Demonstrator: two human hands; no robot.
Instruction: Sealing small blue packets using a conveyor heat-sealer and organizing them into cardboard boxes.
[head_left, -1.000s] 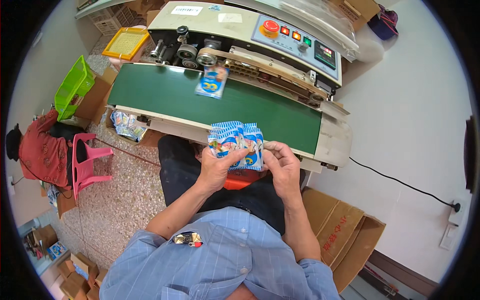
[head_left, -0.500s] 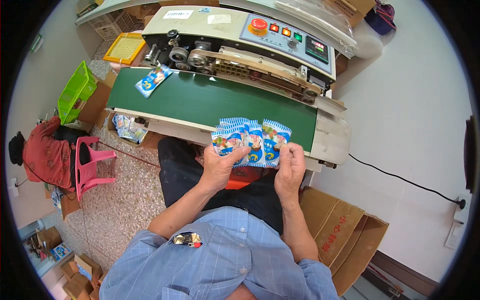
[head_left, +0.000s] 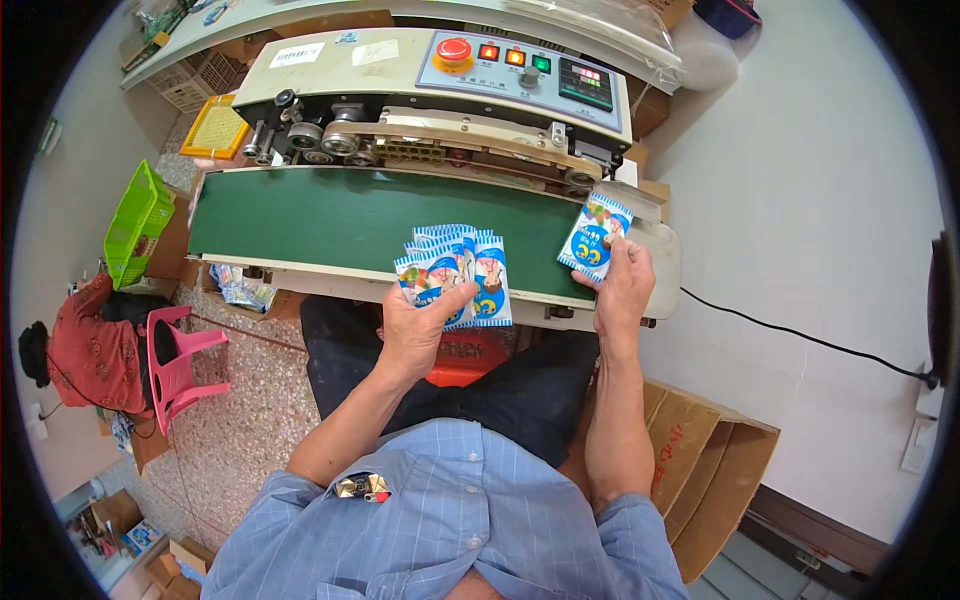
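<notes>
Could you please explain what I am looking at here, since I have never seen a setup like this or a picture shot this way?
The picture comes from a wide fisheye camera worn on a seated person's head, looking down, so straight edges bend near the rim. In front of them stands a machine with a control panel of buttons and a long green conveyor belt; nothing lies on the belt itself. The left hand holds a fanned stack of small blue-and-white packets. The right hand holds a single packet at the belt's right end. A cardboard box sits at the person's right, and a pink plastic chair at the left.
</notes>
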